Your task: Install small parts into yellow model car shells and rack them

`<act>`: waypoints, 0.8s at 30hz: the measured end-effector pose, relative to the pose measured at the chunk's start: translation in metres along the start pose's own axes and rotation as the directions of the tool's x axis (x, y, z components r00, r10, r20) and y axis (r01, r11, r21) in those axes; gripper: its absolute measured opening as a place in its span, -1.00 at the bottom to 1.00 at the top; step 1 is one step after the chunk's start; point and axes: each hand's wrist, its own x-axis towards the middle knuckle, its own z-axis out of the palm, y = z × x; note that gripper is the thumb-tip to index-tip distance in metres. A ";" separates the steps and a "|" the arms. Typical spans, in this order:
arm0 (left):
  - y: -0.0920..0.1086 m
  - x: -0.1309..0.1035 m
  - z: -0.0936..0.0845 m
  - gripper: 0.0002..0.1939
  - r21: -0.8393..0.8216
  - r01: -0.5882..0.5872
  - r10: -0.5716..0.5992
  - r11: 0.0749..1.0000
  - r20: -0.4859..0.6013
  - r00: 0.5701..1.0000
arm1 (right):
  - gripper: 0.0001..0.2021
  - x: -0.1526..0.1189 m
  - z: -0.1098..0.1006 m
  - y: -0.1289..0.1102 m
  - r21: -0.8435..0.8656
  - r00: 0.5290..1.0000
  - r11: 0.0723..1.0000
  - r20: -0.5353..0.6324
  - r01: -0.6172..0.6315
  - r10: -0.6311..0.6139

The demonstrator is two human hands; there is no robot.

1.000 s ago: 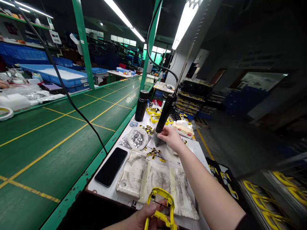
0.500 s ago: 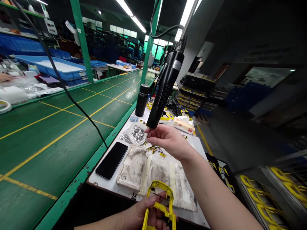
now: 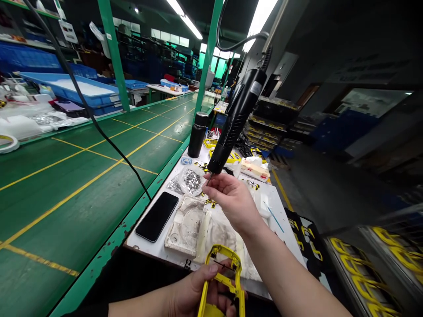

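My left hand (image 3: 198,286) is wrapped round a yellow plastic frame (image 3: 233,288) at the bottom centre, its thumb on the frame's left side. My right hand (image 3: 231,198) pinches the thin bit at the lower end of a black electric screwdriver (image 3: 236,121), which hangs tilted from a rod and cable. Just left of the right fingertips lies a plastic bag of small silvery parts (image 3: 191,179). Under and behind the yellow frame is a dirty white moulded fixture (image 3: 185,226). Small yellow-and-black parts (image 3: 210,203) lie beside the right hand.
A black phone (image 3: 157,216) lies at the table's left edge (image 3: 135,240). A black bottle (image 3: 197,135) stands further back. Beyond the table's left edge runs a green conveyor (image 3: 99,176). Racks of yellow frames (image 3: 360,281) stand at the right. A loose black cable crosses the left side.
The screwdriver and my right hand have shifted slightly right in view, and the screwdriver leans more. My left hand and the yellow frame have moved a little to the right.
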 end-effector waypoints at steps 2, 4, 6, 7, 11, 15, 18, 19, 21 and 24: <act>0.000 0.000 0.000 -0.09 -0.002 -0.007 0.007 1.000 0.004 1.000 | -0.61 0.004 -0.002 0.001 -0.031 0.998 0.999 -0.050 0.028 -0.029; 0.000 0.000 0.000 -0.09 -0.011 -0.001 0.001 1.000 -0.002 1.000 | -0.57 0.009 -0.005 0.004 -0.070 0.994 0.996 -0.093 0.046 -0.052; 0.000 0.001 0.000 -0.07 -0.006 0.011 -0.011 1.000 -0.012 1.000 | -0.54 0.014 -0.009 0.007 -0.121 0.988 0.991 -0.137 0.060 -0.077; 0.000 0.001 -0.001 -0.07 0.002 0.016 -0.016 1.000 -0.014 1.000 | -0.53 0.016 -0.011 0.008 -0.151 0.983 0.986 -0.161 0.066 -0.090; -0.002 0.005 -0.004 -0.09 0.040 -0.004 0.005 0.999 -0.011 1.000 | -0.57 0.022 -0.023 0.010 -0.292 0.957 0.954 -0.248 0.073 -0.149; -0.005 0.007 -0.008 -0.10 0.027 -0.033 0.033 0.999 0.009 0.999 | -0.62 0.022 -0.036 0.011 -0.405 0.934 0.912 -0.299 0.060 -0.195; -0.004 0.006 -0.007 -0.09 0.019 -0.018 0.018 1.000 0.009 1.000 | -0.61 0.021 -0.048 0.014 -0.433 0.929 0.900 -0.312 0.048 -0.200; -0.003 0.005 -0.007 -0.09 0.016 -0.007 0.007 1.000 0.007 1.000 | -0.59 0.022 -0.052 0.014 -0.430 0.930 0.902 -0.312 0.044 -0.194; -0.002 0.004 -0.006 -0.09 0.007 0.006 -0.006 1.000 0.007 1.000 | -0.50 0.028 -0.058 0.011 -0.414 0.932 0.910 -0.313 0.040 -0.183; -0.001 0.001 -0.005 -0.14 -0.008 0.008 -0.007 1.000 0.016 1.000 | -0.20 0.050 -0.062 -0.004 -0.351 0.932 0.931 -0.297 0.098 -0.210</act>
